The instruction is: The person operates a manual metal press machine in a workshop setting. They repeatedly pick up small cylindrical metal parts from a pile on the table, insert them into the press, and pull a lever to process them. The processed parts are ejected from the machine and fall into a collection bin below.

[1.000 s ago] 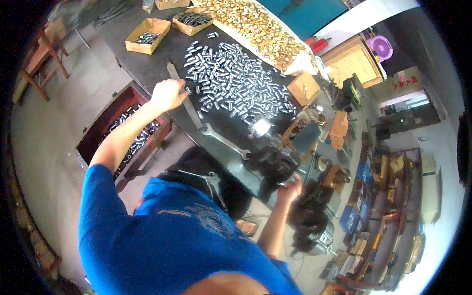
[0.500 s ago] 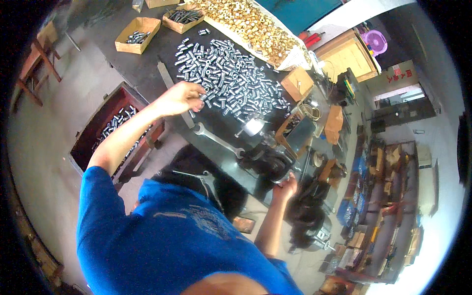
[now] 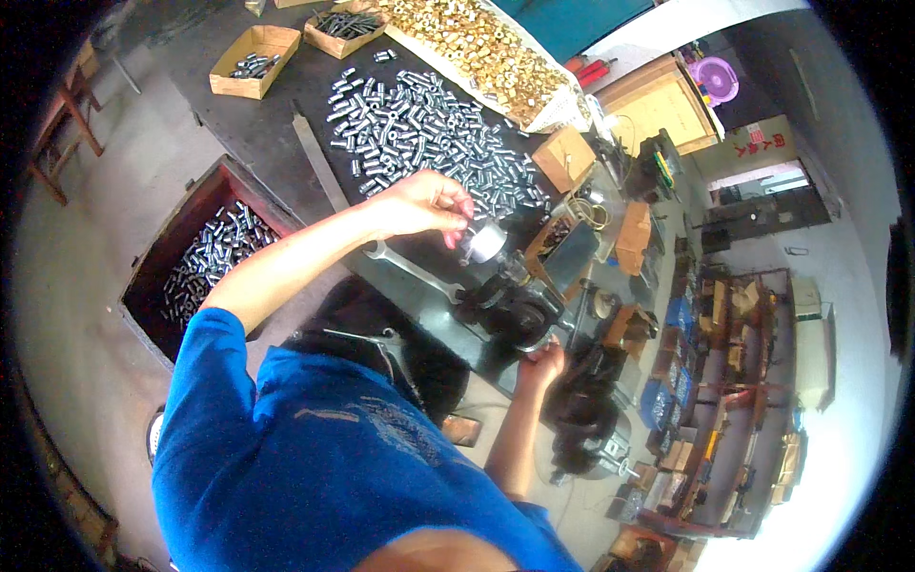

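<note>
My left hand [image 3: 431, 205] is closed in a pinch just by the silver chuck [image 3: 485, 242] of a small bench machine [image 3: 519, 310]. A small metal fitting seems to be between its fingertips, mostly hidden by them. Low on the same machine, my right hand [image 3: 541, 365] grips the rim of a handwheel [image 3: 530, 347]. Beyond my left hand, a wide pile of short silver metal fittings [image 3: 419, 133] covers the dark bench. An open-ended wrench [image 3: 415, 270] lies on the near edge, and a flat metal bar [image 3: 317, 160] lies left of the pile.
A dark crate [image 3: 143, 276] with more fittings stands below the bench at left. Two small cardboard boxes [image 3: 250, 88] and a sheet heaped with brass parts [image 3: 477, 43] occupy the far side. A second machine [image 3: 593, 429] and loaded shelves [image 3: 734, 381] stand at right.
My left hand has moved right and nearer, from the edge of the pile to the chuck. My right hand stays on the handwheel. The whole view has shifted slightly.
</note>
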Available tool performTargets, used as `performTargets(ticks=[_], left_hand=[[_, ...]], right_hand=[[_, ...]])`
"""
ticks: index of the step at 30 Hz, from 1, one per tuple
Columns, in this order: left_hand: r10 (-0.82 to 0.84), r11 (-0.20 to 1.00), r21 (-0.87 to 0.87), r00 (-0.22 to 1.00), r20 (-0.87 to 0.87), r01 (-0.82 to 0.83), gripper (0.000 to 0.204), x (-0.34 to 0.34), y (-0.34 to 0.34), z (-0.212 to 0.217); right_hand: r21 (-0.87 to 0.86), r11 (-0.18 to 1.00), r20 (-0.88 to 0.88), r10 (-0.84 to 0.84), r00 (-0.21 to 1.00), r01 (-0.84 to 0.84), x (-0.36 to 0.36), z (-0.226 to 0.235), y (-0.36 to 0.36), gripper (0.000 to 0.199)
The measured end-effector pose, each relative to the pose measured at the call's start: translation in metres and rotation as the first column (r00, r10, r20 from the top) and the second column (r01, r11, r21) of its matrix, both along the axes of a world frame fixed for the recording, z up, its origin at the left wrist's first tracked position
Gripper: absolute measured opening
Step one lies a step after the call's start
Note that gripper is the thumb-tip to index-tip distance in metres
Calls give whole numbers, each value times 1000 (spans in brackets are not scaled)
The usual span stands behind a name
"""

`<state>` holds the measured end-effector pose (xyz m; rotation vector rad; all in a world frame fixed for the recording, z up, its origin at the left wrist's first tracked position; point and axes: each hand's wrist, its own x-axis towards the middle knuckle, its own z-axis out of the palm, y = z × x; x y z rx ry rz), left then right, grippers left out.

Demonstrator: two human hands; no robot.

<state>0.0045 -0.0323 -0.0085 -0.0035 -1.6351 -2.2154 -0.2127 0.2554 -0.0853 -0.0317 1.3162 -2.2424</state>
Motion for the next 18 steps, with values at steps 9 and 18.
performTargets(ticks=[9,18], left_hand=[[-20,994,-108,998,63,27,11,-1,-5,6],[-14,994,-103,994,106,25,11,2,-4,10]], right_hand=[[45,999,-136,-17,991,23,23,21,16,14],[-20,989,-322,132,938,-146,7,99,4,16]])
